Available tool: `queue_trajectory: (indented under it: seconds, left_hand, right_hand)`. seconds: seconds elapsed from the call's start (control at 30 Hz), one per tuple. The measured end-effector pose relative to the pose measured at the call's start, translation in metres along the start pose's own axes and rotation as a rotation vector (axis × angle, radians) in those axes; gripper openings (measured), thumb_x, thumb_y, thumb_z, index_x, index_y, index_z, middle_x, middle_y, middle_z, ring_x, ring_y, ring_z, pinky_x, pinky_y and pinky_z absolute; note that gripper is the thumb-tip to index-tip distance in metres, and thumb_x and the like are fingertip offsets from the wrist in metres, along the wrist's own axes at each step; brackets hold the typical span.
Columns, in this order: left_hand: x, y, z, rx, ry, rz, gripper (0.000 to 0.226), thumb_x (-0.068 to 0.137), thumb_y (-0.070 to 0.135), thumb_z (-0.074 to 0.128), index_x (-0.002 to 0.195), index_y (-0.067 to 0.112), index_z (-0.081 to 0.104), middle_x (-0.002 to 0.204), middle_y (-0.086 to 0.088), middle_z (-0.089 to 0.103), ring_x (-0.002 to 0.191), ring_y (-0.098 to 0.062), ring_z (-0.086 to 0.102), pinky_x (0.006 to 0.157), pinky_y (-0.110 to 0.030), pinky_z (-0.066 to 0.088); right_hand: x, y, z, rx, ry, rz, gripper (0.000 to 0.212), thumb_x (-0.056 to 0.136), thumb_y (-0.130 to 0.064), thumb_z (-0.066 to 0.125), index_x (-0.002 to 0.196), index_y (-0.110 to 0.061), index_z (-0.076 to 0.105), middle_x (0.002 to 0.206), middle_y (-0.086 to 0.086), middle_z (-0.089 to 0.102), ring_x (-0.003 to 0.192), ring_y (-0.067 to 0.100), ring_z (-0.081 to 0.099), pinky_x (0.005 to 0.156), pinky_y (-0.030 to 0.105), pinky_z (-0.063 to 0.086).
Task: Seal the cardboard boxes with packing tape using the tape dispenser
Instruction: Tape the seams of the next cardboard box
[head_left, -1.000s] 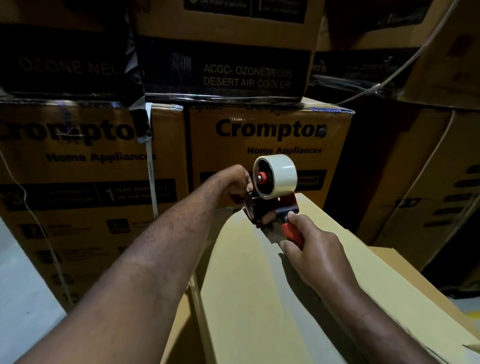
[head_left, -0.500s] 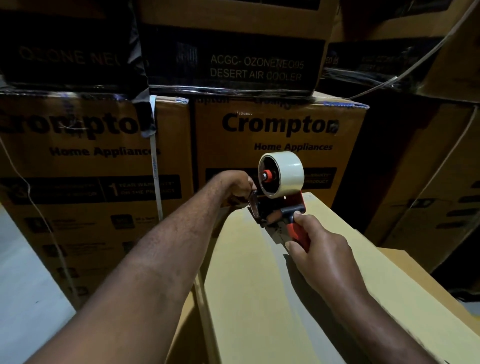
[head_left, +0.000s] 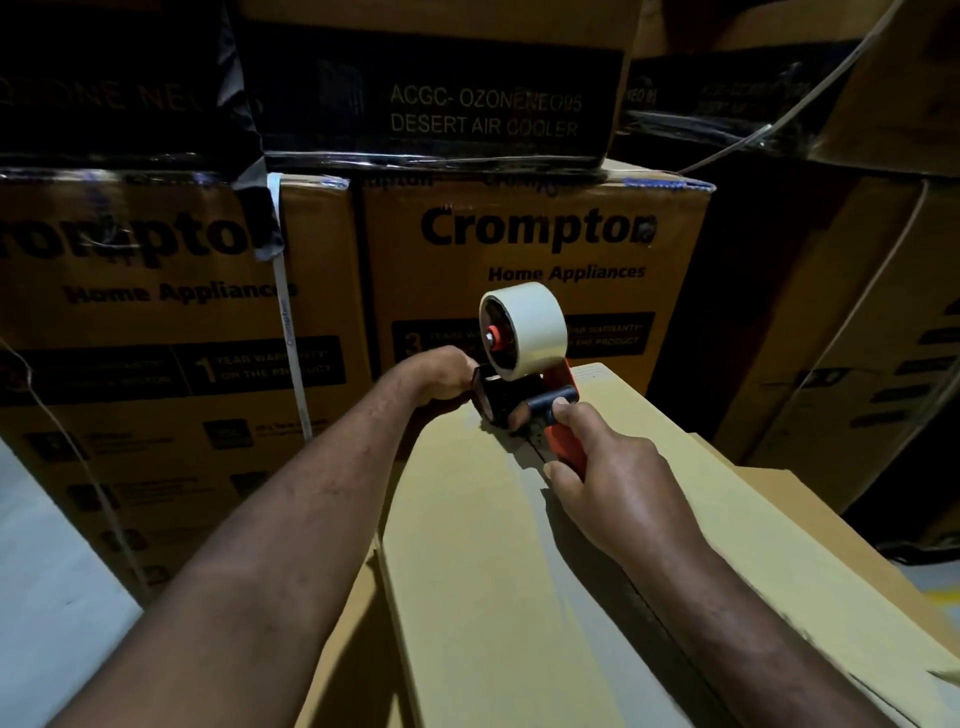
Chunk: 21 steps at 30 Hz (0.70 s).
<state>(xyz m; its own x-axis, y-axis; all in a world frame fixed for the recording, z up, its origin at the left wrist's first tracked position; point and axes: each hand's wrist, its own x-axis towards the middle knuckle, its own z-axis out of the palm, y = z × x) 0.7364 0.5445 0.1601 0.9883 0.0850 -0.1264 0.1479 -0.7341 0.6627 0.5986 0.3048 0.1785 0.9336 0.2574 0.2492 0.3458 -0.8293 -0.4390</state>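
Tape dispenser (head_left: 522, 358): one, right hand (head_left: 618, 483) gripping; one box (head_left: 467, 545).

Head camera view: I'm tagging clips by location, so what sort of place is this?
Probably a warehouse or stockroom: stacked Crompton appliance cartons, an air cooler box on top, and a tape dispenser held on a plain carton.

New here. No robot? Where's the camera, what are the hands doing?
No machine: a person works bare-handed, filmed by one camera worn on their head, looking forward and down. The right hand grips the red handle of the tape dispenser, whose front rests on the plain cardboard box near its far edge, tape roll on top. The left hand is curled at that edge beside the dispenser; what it holds is hidden. Printed cartons are stacked behind.
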Motion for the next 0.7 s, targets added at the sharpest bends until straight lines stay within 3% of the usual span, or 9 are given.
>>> queue_trajectory:
  seconds: [0.07, 0.2, 0.33, 0.5, 0.6, 0.7]
  left_hand:
    - [0.002, 0.004, 0.002, 0.035, 0.011, -0.031, 0.023, 0.098, 0.029, 0.063, 0.088, 0.012, 0.075, 0.088, 0.000, 0.069, 0.079, -0.016, 0.058, 0.064, -0.029, 0.043]
    - [0.000, 0.012, 0.006, 0.080, 0.039, -0.048, 0.024, 0.097, 0.025, 0.064, 0.097, 0.004, 0.076, 0.086, -0.005, 0.067, 0.075, -0.017, 0.055, 0.062, -0.029, 0.043]
    - [-0.007, 0.013, 0.006, 0.103, 0.039, -0.041, 0.023, 0.098, 0.022, 0.061, 0.100, 0.005, 0.077, 0.084, -0.007, 0.066, 0.072, -0.017, 0.054, 0.066, -0.032, 0.045]
    - [-0.012, 0.016, 0.009, 0.036, 0.093, -0.027, 0.026, 0.094, 0.038, 0.068, 0.094, 0.014, 0.078, 0.079, -0.002, 0.067, 0.068, -0.014, 0.056, 0.064, -0.029, 0.047]
    - [-0.014, 0.018, 0.011, 0.030, 0.136, -0.017, 0.023, 0.091, 0.039, 0.072, 0.096, 0.017, 0.079, 0.082, 0.001, 0.071, 0.071, -0.012, 0.061, 0.063, -0.027, 0.048]
    - [-0.025, 0.030, 0.017, 0.255, 0.210, 0.039, 0.018, 0.091, 0.037, 0.071, 0.100, 0.022, 0.076, 0.084, 0.006, 0.068, 0.077, -0.011, 0.062, 0.063, -0.030, 0.049]
  right_hand:
    - [0.003, 0.001, -0.005, 0.020, -0.004, 0.014, 0.057, 0.095, -0.036, 0.058, 0.143, -0.045, 0.030, 0.122, 0.007, 0.062, 0.098, 0.027, 0.061, 0.075, 0.037, 0.056]
    - [-0.001, 0.002, -0.014, 0.002, -0.014, 0.008, 0.057, 0.094, -0.035, 0.059, 0.143, -0.044, 0.031, 0.120, 0.006, 0.062, 0.096, 0.025, 0.061, 0.075, 0.038, 0.057]
    - [-0.010, 0.004, -0.019, -0.002, -0.022, -0.004, 0.056, 0.094, -0.033, 0.059, 0.143, -0.043, 0.032, 0.117, 0.006, 0.062, 0.092, 0.023, 0.062, 0.075, 0.040, 0.057]
    - [-0.022, 0.008, -0.033, -0.024, -0.037, 0.003, 0.058, 0.094, -0.033, 0.061, 0.143, -0.043, 0.032, 0.127, 0.005, 0.058, 0.105, 0.024, 0.059, 0.081, 0.038, 0.057]
    - [-0.032, 0.011, -0.039, -0.050, -0.050, 0.009, 0.058, 0.093, -0.034, 0.061, 0.142, -0.044, 0.031, 0.122, 0.005, 0.059, 0.098, 0.023, 0.058, 0.079, 0.038, 0.057]
    - [-0.042, 0.012, -0.041, -0.049, -0.053, 0.009, 0.059, 0.095, -0.035, 0.059, 0.144, -0.043, 0.028, 0.119, 0.004, 0.059, 0.090, 0.019, 0.055, 0.076, 0.034, 0.056]
